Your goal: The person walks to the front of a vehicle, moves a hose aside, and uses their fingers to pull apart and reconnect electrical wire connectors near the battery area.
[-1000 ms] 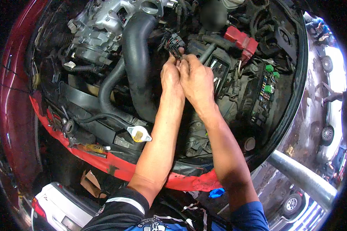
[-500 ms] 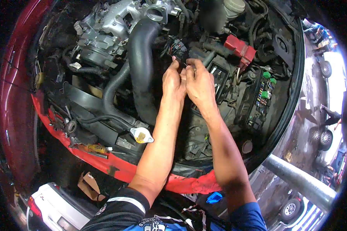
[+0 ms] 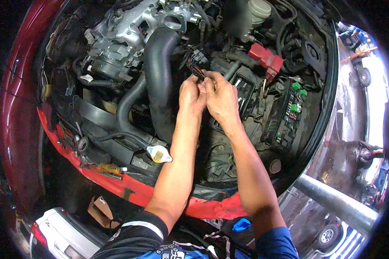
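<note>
Over the engine bay, my left hand [image 3: 192,96] and my right hand [image 3: 221,98] are side by side with their fingertips together. Both are closed on a thin bundle of dark and reddish wires [image 3: 196,69], which runs up from the fingertips. Just above the fingers sits a grey wire connector [image 3: 199,56]. A thick black rubber hose [image 3: 157,64] passes close to the left of my left hand. On the right of my right hand is an open black box [image 3: 243,93]. The part of the wires inside my fingers is hidden.
A silver metal intake manifold [image 3: 134,26] fills the upper left. Right of the hands are a red plastic cover [image 3: 266,59] and a fuse box [image 3: 285,116]. The radiator cap [image 3: 160,154] is beside my left forearm. A screwdriver [image 3: 110,169] lies on the red front edge [image 3: 136,192].
Both hands have drawn slightly down, towards me, and the wires now show above the fingertips. My left fingers have curled in closer. The view has shifted a little.
</note>
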`<state>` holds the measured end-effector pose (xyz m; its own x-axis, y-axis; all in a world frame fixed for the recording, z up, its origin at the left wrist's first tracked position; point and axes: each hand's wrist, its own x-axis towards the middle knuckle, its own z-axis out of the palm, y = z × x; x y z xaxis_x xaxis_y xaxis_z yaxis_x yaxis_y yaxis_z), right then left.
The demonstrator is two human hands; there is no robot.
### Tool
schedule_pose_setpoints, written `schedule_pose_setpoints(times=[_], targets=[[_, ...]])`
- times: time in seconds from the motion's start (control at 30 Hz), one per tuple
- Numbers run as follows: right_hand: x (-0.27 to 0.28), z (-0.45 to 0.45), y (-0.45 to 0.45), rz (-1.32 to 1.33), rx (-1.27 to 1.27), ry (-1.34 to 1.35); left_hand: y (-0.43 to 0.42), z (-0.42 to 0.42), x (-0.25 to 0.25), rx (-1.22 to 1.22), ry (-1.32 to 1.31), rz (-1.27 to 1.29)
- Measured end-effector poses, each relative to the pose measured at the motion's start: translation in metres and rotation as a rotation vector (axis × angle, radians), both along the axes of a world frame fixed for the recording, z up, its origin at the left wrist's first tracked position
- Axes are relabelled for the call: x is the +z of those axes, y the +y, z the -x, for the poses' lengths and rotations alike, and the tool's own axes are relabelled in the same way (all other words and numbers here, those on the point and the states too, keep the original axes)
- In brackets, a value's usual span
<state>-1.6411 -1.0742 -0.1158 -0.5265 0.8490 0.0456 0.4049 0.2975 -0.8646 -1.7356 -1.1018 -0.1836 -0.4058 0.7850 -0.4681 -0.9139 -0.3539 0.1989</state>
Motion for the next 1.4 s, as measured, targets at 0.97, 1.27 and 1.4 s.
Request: schedule_pose_setpoints(times=[0.97, 1.27, 1.4], targets=[[-0.002, -0.003, 0.003, -0.002, 0.04, -0.057, -0.002, 0.012, -0.028, -0.118, -0.024, -0.01], [-0.01, 0.005, -0.008, -0.088, -0.02, -0.155, 0.0, -0.003, -0.008, -0.038, 0.188, 0.328], [-0.01, 0.006, -0.01, -0.103, -0.019, -0.177, -0.002, -0.003, -0.012, -0.045, 0.215, 0.341]])
